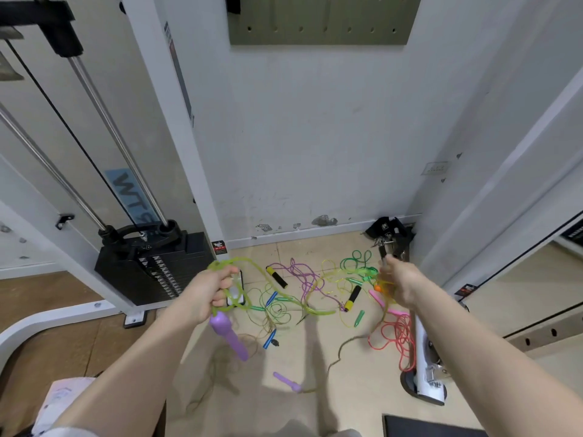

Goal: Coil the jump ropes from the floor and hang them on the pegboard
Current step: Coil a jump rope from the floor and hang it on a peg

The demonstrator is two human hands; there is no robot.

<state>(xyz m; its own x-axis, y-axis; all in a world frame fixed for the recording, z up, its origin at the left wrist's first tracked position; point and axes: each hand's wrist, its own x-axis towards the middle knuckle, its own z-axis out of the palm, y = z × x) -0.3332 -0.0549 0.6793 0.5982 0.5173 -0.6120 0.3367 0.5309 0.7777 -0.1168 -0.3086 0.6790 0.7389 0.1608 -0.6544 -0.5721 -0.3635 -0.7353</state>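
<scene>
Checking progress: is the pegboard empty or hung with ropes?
No ropes on the part shown: the pegboard has bare holes; its top is cut off.

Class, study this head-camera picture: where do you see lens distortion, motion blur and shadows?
Head view: wide-angle bowing bends the white machine post; the right hand and the green rope stretched to the left hand are motion-blurred; soft shadows cross the floor.

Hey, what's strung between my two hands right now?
In the head view, a yellow-green jump rope sags from the left hand, which grips its coils above a dangling purple handle, across to the right hand. Tangled ropes lie on the floor beneath.
</scene>
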